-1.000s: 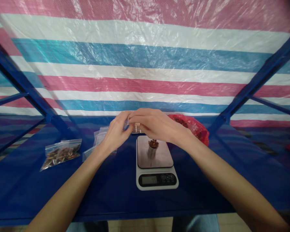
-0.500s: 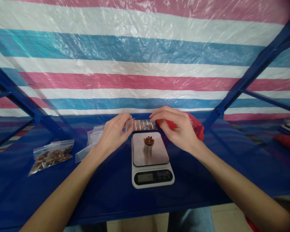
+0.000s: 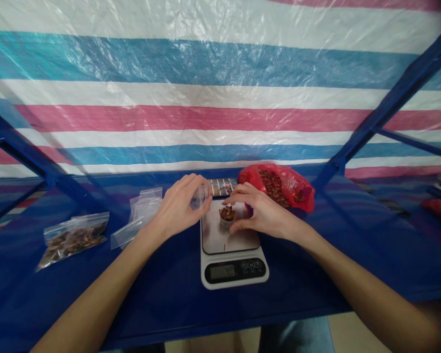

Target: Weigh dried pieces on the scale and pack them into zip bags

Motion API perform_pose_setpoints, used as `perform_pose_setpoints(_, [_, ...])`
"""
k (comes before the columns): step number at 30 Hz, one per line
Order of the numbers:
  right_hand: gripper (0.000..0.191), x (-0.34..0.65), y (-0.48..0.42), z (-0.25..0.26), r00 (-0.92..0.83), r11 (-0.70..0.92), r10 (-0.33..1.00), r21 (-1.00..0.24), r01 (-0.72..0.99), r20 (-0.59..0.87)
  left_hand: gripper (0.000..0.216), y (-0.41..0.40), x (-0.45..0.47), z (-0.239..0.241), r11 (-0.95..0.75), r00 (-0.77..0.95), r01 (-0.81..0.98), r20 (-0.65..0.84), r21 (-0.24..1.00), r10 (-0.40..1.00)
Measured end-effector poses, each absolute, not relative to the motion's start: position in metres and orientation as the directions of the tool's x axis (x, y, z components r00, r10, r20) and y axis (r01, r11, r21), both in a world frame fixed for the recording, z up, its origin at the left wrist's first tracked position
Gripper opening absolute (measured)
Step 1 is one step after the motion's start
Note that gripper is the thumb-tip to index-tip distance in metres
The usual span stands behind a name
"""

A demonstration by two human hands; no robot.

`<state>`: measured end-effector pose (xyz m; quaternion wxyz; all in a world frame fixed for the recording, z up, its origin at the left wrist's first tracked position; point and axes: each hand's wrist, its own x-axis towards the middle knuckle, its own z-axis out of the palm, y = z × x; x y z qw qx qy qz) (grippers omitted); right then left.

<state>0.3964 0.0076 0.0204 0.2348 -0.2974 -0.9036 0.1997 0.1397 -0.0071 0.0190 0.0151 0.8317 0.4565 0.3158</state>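
1. Your right hand point(image 3: 266, 213) has come down since half a second ago: then it hovered by the red bag, now its fingers point(image 3: 238, 198) curl round the small cup point(image 3: 226, 217) on the scale, thumb below and forefinger above. Whether they press its wall you cannot tell.
2. Your left hand point(image 3: 178, 208) stays just left of the scale, its fingers pinched together on a clear empty bag point(image 3: 199, 197), as before.
3. The small cup stands upright on the steel plate of the scale point(image 3: 232, 245), mouth up, heaped with brown pieces, its long axis vertical. The clear empty bag is held with its long side running left to right.
4. The red bag point(image 3: 279, 186) of brown pieces lies open behind your right hand, now fully in sight.
5. Left of your left hand lies a pile of empty clear bags point(image 3: 141, 215); further left, a filled bag point(image 3: 71, 240).
6. All rests on a blue counter point(image 3: 168, 289). Behind hangs a striped tarpaulin point(image 3: 205, 98), with blue frame bars point(image 3: 382, 117) either side.
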Motion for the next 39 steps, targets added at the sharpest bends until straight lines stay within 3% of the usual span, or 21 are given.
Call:
perform_pose_setpoints(5, [0.033,0.395,0.005,0.020,-0.704,0.725,0.645,-0.527,0.442,0.297,0.030,-0.009,0.141,0.019,-0.573,0.403,0.714,0.432,0.402,0.807])
perform_pose_setpoints(9, [0.032,0.396,0.005,0.024,-0.664,0.703,0.668,-0.578,0.414,0.337,0.039,-0.008,0.139,0.016,-0.586,0.400,0.683,0.447,0.436,0.800])
perform_pose_setpoints(18, [0.030,0.388,0.003,0.047,-0.593,0.615,0.720,-0.727,0.305,0.360,0.015,-0.007,0.143,0.017,-0.614,0.371,0.717,0.565,0.330,0.737])
perform_pose_setpoints(23, [0.020,0.375,0.000,0.058,-0.611,0.620,0.716,-0.711,0.332,0.338,0.004,-0.008,0.144,0.017,-0.598,0.359,0.739,0.570,0.311,0.739])
perform_pose_setpoints(29, [0.020,0.363,0.000,0.063,-0.636,0.643,0.707,-0.657,0.393,0.311,0.008,-0.008,0.143,0.016,-0.566,0.356,0.781,0.555,0.265,0.752])
perform_pose_setpoints(39, [0.016,0.351,-0.001,0.072,-0.671,0.726,0.681,-0.397,0.562,0.295,0.009,-0.007,0.143,0.014,-0.492,0.325,0.849,0.543,0.194,0.774])
